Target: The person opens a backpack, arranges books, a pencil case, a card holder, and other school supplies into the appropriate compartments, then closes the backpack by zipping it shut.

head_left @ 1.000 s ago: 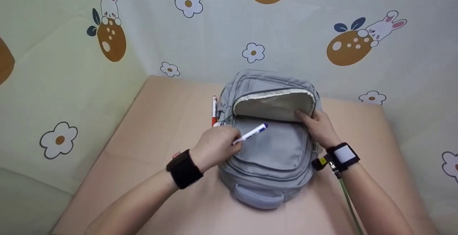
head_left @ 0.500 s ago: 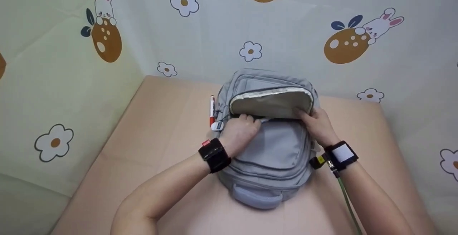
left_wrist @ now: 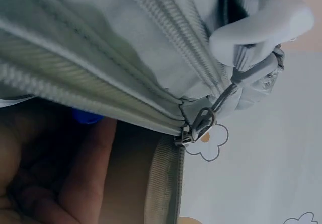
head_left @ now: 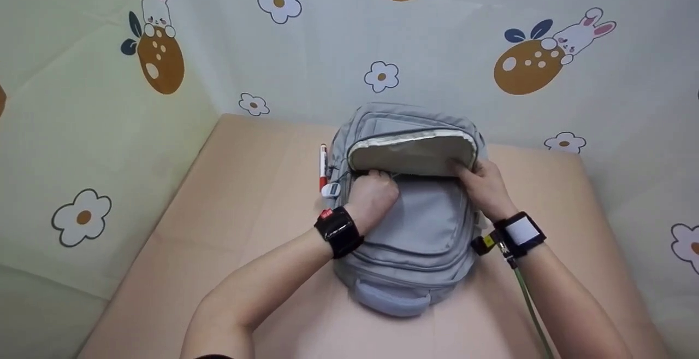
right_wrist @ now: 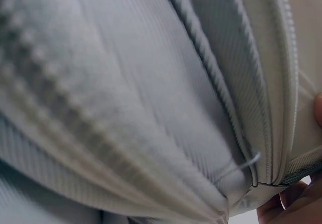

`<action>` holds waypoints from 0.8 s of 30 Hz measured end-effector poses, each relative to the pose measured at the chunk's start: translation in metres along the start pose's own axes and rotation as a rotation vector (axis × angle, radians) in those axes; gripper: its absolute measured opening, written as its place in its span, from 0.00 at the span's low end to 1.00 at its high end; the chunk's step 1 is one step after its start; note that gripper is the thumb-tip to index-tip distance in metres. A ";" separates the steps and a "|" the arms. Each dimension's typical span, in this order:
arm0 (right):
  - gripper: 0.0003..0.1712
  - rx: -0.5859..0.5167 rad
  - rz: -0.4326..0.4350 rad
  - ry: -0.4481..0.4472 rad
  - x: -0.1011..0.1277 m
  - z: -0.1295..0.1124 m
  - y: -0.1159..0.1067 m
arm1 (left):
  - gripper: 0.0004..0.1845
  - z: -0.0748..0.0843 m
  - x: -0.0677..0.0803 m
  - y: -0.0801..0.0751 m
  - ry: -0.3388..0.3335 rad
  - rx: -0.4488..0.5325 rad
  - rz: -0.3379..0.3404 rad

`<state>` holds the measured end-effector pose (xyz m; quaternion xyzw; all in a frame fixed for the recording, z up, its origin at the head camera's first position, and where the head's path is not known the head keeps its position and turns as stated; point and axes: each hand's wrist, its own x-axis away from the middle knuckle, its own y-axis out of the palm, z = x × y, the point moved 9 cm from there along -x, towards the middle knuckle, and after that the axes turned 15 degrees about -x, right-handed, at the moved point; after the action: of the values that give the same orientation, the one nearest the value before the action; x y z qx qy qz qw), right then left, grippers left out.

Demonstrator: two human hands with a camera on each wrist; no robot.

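A grey backpack point(head_left: 426, 217) lies with its front pocket unzipped and the pale-lined flap point(head_left: 415, 154) raised. My left hand point(head_left: 374, 198) reaches into the pocket opening with curled fingers, its fingertips hidden below the flap. In the left wrist view, the blue end of a whiteboard marker point(left_wrist: 86, 116) peeks out beside a finger of that hand point(left_wrist: 75, 178); the rest of the marker is mostly hidden. At the pocket's right side, my right hand point(head_left: 489, 187) pinches the flap's edge, thumb on the lining. The right wrist view catches only bits of its fingers point(right_wrist: 282, 206) at the right border.
A red-and-white marker point(head_left: 323, 168) stands at the backpack's left side, above a round white tag point(head_left: 331, 190). Zipper pulls point(left_wrist: 193, 131) hang at the pocket corner. The pinkish table point(head_left: 246, 184) meets a printed cloth backdrop point(head_left: 322, 53) behind and to the left.
My left hand has moved right and forward from above the backpack into the pocket opening, taking the blue-capped marker inside. My right hand keeps holding the flap in place.
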<state>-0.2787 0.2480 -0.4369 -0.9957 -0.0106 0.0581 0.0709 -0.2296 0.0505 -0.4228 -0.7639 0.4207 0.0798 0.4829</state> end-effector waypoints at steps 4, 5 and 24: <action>0.29 -0.025 -0.006 0.004 -0.001 0.002 0.000 | 0.08 -0.005 0.004 -0.002 -0.028 0.002 -0.009; 0.29 -0.028 -0.005 0.007 -0.001 0.003 0.000 | 0.08 -0.006 0.006 -0.003 -0.029 0.009 -0.012; 0.34 0.013 -0.006 0.066 -0.001 0.006 -0.001 | 0.05 -0.066 0.043 -0.026 0.009 0.219 -0.033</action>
<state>-0.2804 0.2499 -0.4427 -0.9966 -0.0109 0.0252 0.0780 -0.2026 -0.0222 -0.3938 -0.7137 0.4167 0.0219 0.5626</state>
